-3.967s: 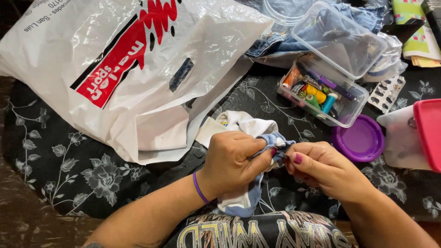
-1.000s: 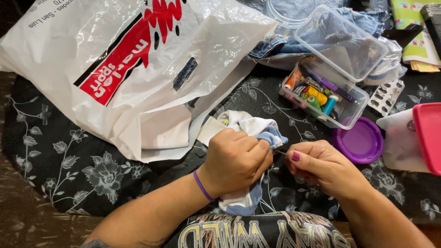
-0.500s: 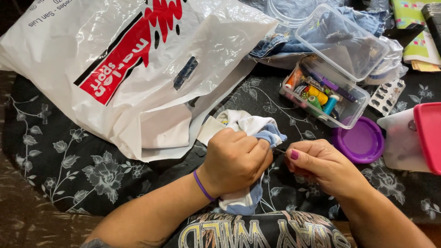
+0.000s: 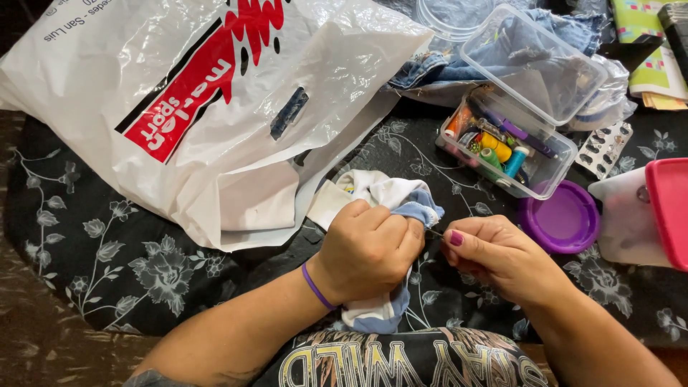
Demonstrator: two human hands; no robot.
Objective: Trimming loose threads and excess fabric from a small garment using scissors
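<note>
Head view: left hand (image 4: 369, 251) bunches white-and-blue cloth (image 4: 390, 197); right hand (image 4: 502, 254) pinches thin needle (image 4: 435, 232) beside it. Stitching appears mid-way, unfinished.

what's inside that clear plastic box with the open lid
The clear plastic box holds thread spools in orange, yellow, green and blue, plus a purple pen-like stick. Whatever lies beneath them is covered.

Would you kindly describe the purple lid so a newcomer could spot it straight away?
Start at the big white plastic bag covering the upper left. Move right to the clear box of thread spools; the purple lid lies flat just below it, beside the right hand. It is the only round, solid purple thing there.
</note>
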